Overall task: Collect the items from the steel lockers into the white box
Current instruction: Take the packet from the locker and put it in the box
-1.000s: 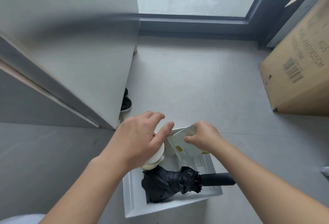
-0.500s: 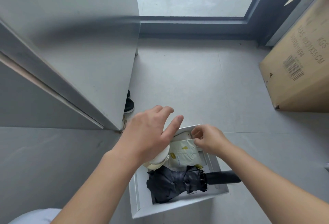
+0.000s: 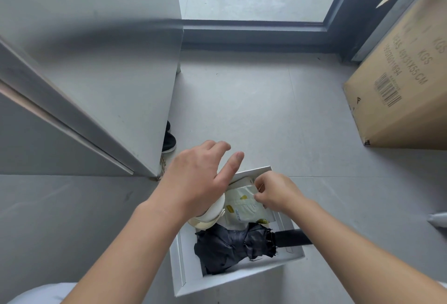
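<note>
Now right hand (image 3: 275, 195) pinches packet (image 3: 242, 207) inside white box (image 3: 242, 277); left hand (image 3: 200, 178) spread above.

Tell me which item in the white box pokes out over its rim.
The black folded umbrella: its handle overhangs the right rim of the white box, while the pale packet and cream container sit inside.

Both forearms (image 3: 135, 243) are bare from the lower frame edge up to the left hand (image 3: 198, 178) and right hand (image 3: 275, 192). A patch of pale bluish-white cloth (image 3: 41, 295), worn by the person, shows at the bottom-left corner.
</note>
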A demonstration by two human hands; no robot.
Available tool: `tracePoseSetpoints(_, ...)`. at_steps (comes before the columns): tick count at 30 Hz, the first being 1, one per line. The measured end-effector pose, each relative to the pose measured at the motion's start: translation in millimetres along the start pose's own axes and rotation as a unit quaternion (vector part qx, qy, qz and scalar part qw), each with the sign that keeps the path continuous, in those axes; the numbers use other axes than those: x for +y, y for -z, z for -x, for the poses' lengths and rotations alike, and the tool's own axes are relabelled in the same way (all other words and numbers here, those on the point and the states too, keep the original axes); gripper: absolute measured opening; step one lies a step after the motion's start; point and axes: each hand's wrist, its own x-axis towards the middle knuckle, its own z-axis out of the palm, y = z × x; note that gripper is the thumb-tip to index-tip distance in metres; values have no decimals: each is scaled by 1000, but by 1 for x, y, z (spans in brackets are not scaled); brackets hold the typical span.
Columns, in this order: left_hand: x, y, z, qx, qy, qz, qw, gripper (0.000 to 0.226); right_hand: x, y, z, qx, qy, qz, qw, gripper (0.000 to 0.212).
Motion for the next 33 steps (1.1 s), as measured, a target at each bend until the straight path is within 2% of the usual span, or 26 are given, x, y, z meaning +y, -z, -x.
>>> tracePoseSetpoints(4,0,2,-1,9,-1,3,1000,61,-2,13,-10,44,-10,-98,994,5)
tracePoseSetpoints(7,0,2,-3,10,2,-2,1000,62,-3,7,-14,36,-16,-137,990,17)
tracePoseSetpoints(11,1,3,-2,13,1,2,1000,62,-5,-4,-16,13,-23,-131,991,22)
tracePoseSetpoints(16,-5,3,-2,15,8,3,1000,64,1,-2,-15,23,-43,-75,996,19)
tracePoseSetpoints(19,-6,-3,-2,8,4,-12,1000,61,-4,10,-12,44,-28,-71,996,16)
tracePoseSetpoints(22,-7,-4,-5,9,8,-21,1000,60,-18,34,-1,64,0,-83,994,25)
tracePoseSetpoints(28,-7,5,-18,77,11,-8,997,61,-42,100,40,178,84,-99,975,44)
tracePoseSetpoints(33,-3,6,-25,97,-5,-44,994,60,-46,126,66,264,140,-40,953,50)
